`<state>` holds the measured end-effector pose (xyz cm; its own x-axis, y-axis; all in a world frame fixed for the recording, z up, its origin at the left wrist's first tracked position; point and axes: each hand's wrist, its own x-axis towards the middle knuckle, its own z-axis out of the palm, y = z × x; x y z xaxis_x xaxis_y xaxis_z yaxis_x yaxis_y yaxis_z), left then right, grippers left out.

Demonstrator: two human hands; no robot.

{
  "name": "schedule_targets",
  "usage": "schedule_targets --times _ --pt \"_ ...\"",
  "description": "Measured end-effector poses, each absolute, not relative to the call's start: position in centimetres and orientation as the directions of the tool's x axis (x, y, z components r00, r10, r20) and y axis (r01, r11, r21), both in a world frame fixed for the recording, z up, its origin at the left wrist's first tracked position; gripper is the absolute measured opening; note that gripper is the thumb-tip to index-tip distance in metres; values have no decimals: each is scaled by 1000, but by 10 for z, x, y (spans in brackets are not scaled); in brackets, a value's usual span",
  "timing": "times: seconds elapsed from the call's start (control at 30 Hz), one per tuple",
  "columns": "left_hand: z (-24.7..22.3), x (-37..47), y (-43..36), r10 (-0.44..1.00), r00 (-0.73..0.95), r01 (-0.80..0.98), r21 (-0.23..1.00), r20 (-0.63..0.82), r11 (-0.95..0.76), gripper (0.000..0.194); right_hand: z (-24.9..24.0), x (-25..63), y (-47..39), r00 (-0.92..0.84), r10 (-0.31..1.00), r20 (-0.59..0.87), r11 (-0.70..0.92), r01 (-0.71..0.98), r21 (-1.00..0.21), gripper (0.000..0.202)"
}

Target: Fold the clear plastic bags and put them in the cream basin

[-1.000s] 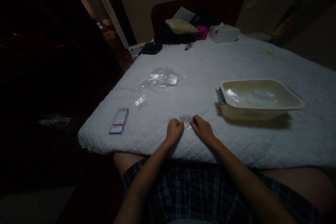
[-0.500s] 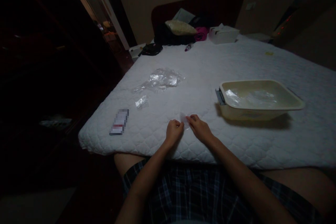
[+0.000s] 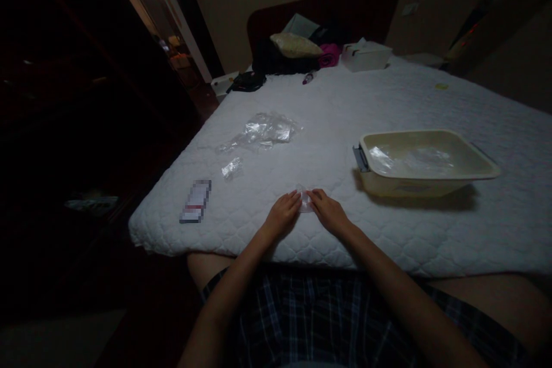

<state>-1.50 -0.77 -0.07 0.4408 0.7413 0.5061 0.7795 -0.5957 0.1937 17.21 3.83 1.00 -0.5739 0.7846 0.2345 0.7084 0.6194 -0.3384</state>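
Note:
A small clear plastic bag (image 3: 306,201) lies on the white quilted bedding between my two hands, near the bed's front edge. My left hand (image 3: 283,213) rests flatter, its fingers stretched out together and their tips on the bag's left side. On the opposite side, my right hand (image 3: 328,211) has thumb and fingertips closed on the bag's edge. Dim light makes the bag's outline hard to follow. Up and to the left lies another small crinkled clear bag (image 3: 232,168), with a heap of clear plastic bags (image 3: 269,128) beyond it.
A cream plastic tub (image 3: 422,185) with grey handles stands to the right, clear plastic inside. A blurred-out flat object (image 3: 196,201) lies at the left edge. A white box (image 3: 366,57), a pink roll (image 3: 329,56) and a pale cushion (image 3: 295,45) sit by the headboard.
My left hand has gone from a curled pinch to straighter, flatter fingers on the bag. The bag now lies flatter. My right hand has barely moved.

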Motion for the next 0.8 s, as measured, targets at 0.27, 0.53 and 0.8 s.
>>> schedule_targets --times 0.27,0.53,0.8 --pt "-7 -18 -7 827 332 769 378 454 -516 38 8 174 41 -538 804 253 592 693 -412 37" --pt "-10 -16 -1 831 294 793 364 472 -488 29 5 174 40 -530 803 271 593 674 -441 36" --pt "-1 -11 -1 767 398 749 304 504 -589 24 5 177 33 -447 824 349 564 585 -583 32"
